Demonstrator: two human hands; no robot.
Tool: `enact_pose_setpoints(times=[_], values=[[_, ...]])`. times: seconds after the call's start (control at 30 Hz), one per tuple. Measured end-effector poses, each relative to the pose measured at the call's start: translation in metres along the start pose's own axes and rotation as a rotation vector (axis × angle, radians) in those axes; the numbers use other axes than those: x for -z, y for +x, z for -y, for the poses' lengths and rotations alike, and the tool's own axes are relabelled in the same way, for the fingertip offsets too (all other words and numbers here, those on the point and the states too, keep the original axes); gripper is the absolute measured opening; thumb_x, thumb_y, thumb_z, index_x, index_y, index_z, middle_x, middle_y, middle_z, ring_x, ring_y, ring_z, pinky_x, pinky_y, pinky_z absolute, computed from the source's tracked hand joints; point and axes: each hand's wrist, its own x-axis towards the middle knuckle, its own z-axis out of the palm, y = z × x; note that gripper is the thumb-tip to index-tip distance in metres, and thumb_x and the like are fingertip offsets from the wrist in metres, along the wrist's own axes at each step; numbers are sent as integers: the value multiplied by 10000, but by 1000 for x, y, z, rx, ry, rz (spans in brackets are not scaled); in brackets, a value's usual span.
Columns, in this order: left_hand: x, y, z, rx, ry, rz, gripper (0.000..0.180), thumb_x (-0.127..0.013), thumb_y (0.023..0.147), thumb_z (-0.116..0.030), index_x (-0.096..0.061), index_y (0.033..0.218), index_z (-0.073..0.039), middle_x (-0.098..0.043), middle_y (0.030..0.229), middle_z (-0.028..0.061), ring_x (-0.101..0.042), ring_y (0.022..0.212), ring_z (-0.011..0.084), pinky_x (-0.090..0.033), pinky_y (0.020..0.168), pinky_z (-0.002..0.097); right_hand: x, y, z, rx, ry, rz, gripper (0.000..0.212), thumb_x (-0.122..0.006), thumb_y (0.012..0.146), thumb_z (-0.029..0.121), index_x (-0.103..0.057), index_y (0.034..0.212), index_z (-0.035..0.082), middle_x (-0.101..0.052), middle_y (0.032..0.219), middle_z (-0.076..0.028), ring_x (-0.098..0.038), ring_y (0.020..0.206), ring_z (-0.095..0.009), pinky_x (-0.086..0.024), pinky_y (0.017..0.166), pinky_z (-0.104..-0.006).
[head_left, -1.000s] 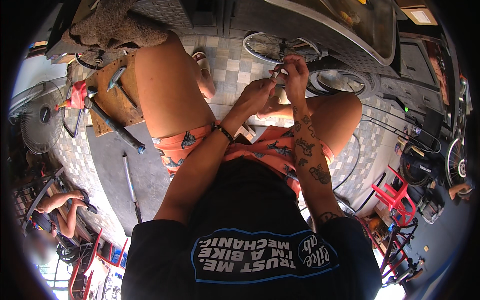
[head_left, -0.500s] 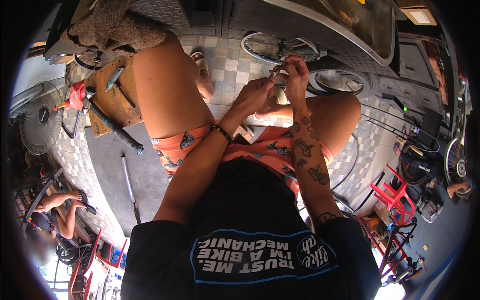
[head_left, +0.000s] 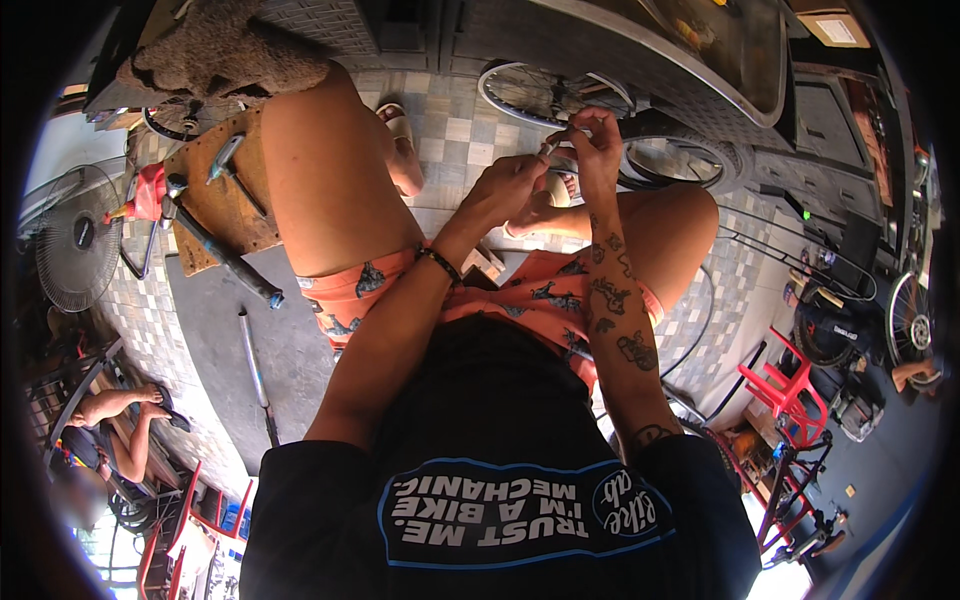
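Both hands are pinching a small grey metal part [head_left: 552, 146] above the knees: left hand [head_left: 512, 188] gripping below, right hand [head_left: 597, 140] fingertips closing on top. Fitting appears unfinished; the silver-rimmed spoked wheel [head_left: 520, 95] is lying untouched beyond.

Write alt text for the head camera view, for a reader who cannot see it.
Seen from above, a seated person's left hand and right hand pinch a small metal part between the knees, over a bicycle wheel on the tiled floor. A wooden board with tools lies to the left, beside a floor fan.
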Motion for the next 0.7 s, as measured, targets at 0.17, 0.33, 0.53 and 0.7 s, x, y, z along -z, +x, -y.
enact_pose_setpoints(times=[0.17,0.33,0.53,0.7], values=[[0,2,2,-17,17,-3,469,-511,1088,-550,-644,971,-116,-522,697,-19,-457,505,83,-304,413,276,0,-1,-1,11,-4,12,236,-621,938,-86,-622,1140,35,-652,1108,-72,-750,909,-182,-700,737,-321],[0,3,3,-25,14,-2,482,-511,1087,-555,-643,960,-109,-522,696,-19,-461,513,87,-327,437,281,1,-1,-4,-24,27,-17,191,-625,938,-86,-635,1099,16,-662,1106,-62,-745,908,-168,-696,725,-306],[-1,4,5,-69,19,-13,505,-511,1082,-561,-646,944,-95,-521,684,-16,-473,536,97,-371,498,295,-1,-3,-2,-11,0,-20,120,-626,978,-56,-624,1059,32,-671,1072,-45,-725,919,-144,-676,717,-288],[0,5,6,-74,19,-21,502,-510,1078,-555,-649,945,-91,-524,679,-13,-477,533,99,-370,490,297,0,0,-3,-10,34,-6,147,-618,945,-75,-641,1059,14,-675,1084,-61,-711,878,-141,-697,717,-307]])
